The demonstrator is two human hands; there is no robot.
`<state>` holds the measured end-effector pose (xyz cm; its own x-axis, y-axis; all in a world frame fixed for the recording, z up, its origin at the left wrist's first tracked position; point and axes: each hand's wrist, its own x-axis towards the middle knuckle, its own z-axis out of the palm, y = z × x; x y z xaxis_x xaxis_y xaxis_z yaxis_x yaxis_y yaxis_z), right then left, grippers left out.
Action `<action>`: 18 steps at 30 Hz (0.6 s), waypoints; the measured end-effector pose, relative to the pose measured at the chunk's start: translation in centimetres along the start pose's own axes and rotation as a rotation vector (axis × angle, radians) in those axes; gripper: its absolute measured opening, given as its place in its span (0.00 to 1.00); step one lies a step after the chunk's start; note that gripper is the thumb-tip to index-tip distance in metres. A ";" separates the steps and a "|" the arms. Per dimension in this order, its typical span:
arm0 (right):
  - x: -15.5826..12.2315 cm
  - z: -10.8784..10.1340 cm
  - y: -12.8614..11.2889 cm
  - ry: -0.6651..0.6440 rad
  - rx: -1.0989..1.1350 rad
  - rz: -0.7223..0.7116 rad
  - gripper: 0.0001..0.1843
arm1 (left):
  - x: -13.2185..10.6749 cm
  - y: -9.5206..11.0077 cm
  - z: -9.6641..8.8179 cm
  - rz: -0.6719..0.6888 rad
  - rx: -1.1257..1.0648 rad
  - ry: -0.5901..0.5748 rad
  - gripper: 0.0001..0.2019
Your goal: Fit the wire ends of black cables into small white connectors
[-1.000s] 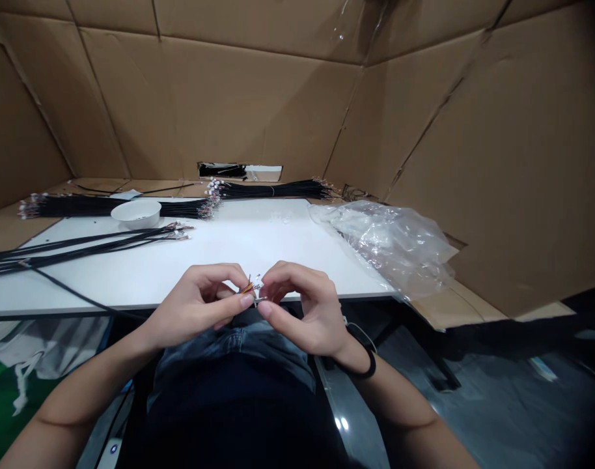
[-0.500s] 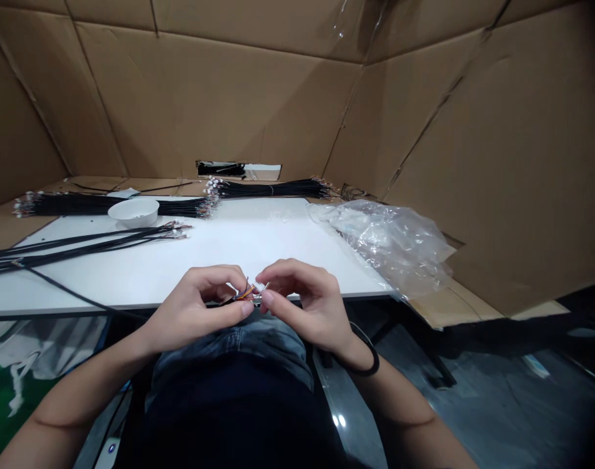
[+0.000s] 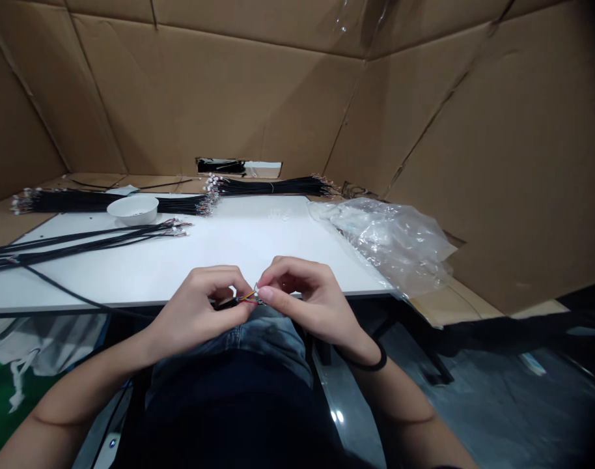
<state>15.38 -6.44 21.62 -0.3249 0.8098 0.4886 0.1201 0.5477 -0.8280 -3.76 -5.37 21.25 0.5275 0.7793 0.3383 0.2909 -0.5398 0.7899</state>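
My left hand [image 3: 212, 303] pinches the coloured wires [image 3: 247, 298] at the end of a black-sleeved cable, just over the table's front edge. Yellow and red strands show between the fingertips. Opposite it, my right hand [image 3: 302, 296] has thumb and index finger closed on a small white connector [image 3: 257, 290] at the wire ends. The fingers hide most of the connector, so I cannot tell which wires sit in it. A black cable [image 3: 68, 286] runs across the table's left front toward my left wrist.
Behind lie bundles of black cables [image 3: 273, 187] with white connectors. A white bowl [image 3: 133, 210] stands by the left bundle [image 3: 73, 202], with loose cables [image 3: 97, 241] in front. A clear plastic bag [image 3: 390, 241] covers the right side of the white table [image 3: 258, 241]. Cardboard walls [image 3: 219, 91] surround it.
My right thumb and index finger have closed together on the white connector, where they were further apart. The left fingertips have shifted slightly right along the wires.
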 end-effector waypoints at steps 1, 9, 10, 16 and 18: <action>-0.1 0.0 -0.1 -0.002 -0.022 -0.002 0.12 | 0.0 -0.1 0.1 0.033 0.046 0.023 0.05; -0.7 0.2 -0.4 0.051 -0.305 -0.152 0.02 | 0.0 -0.6 0.6 0.157 0.267 0.099 0.07; -0.9 0.3 -0.4 0.065 -0.340 -0.186 0.02 | 0.0 -0.6 0.6 0.154 0.272 0.099 0.07; -1.7 1.1 -0.2 0.080 -0.373 -0.268 0.03 | 0.0 -0.8 0.1 0.085 0.211 0.101 0.04; -1.8 1.2 -0.2 0.092 -0.380 -0.296 0.03 | 0.0 -0.6 -0.1 0.041 0.171 0.084 0.04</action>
<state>14.81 -8.24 20.56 -0.3151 0.6133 0.7243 0.3747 0.7816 -0.4987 -4.02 -4.98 20.81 0.4749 0.7758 0.4155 0.4056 -0.6119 0.6790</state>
